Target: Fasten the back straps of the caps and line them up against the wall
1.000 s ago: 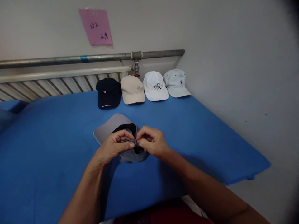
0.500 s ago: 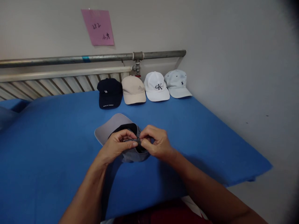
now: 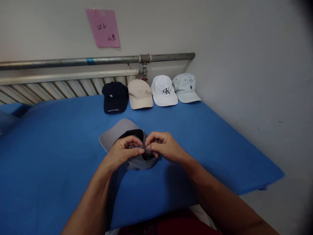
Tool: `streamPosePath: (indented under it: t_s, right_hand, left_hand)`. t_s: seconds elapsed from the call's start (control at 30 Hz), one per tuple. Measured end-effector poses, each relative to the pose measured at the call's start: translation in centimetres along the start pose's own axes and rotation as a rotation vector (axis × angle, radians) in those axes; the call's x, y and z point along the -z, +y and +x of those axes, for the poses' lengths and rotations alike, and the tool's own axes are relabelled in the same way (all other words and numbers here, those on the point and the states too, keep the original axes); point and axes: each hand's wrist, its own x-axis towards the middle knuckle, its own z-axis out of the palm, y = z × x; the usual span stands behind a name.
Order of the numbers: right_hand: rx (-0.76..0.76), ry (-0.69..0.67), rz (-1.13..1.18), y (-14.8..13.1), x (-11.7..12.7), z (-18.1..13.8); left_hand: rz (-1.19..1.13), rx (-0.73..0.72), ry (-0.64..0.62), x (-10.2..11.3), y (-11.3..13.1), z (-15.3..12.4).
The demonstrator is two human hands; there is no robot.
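Note:
A grey baseball cap [image 3: 118,130] lies on its side on the blue-covered table, its brim toward the far left and its dark inside facing up. My left hand [image 3: 123,153] pinches the cap's back strap between thumb and fingers. From the other side, my right hand [image 3: 163,146] pinches the same strap, its fingertips touching or almost touching those of the left. The fingers cover most of the strap and any fastening on it.
Along the back stand a navy cap [image 3: 115,98], a beige cap [image 3: 140,94], a white cap [image 3: 164,91] and a pale blue cap [image 3: 186,88]. Behind them are a radiator [image 3: 56,89] and a metal pipe [image 3: 112,60]. The blue table cover [image 3: 61,156] reaches the right wall.
My right hand has shifted its grip slightly on the strap, its fingers now straighter and the thumb a little higher. The left hand and the cap stay nearly still.

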Motion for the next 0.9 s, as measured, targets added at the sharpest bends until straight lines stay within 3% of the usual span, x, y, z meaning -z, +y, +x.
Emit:
streamPosePath:
  t_s: [0.67,0.9]
  right_hand:
    - [-0.160,-0.371,0.160,0.8,2.4,1.1]
    - [-0.107,-0.263,0.127,0.9,2.1,1.0]
  left_hand:
    - [0.198,0.065,-0.085,-0.9,0.3,-0.4]
    - [0.185,0.064,-0.062,-1.2,0.2,-0.3]
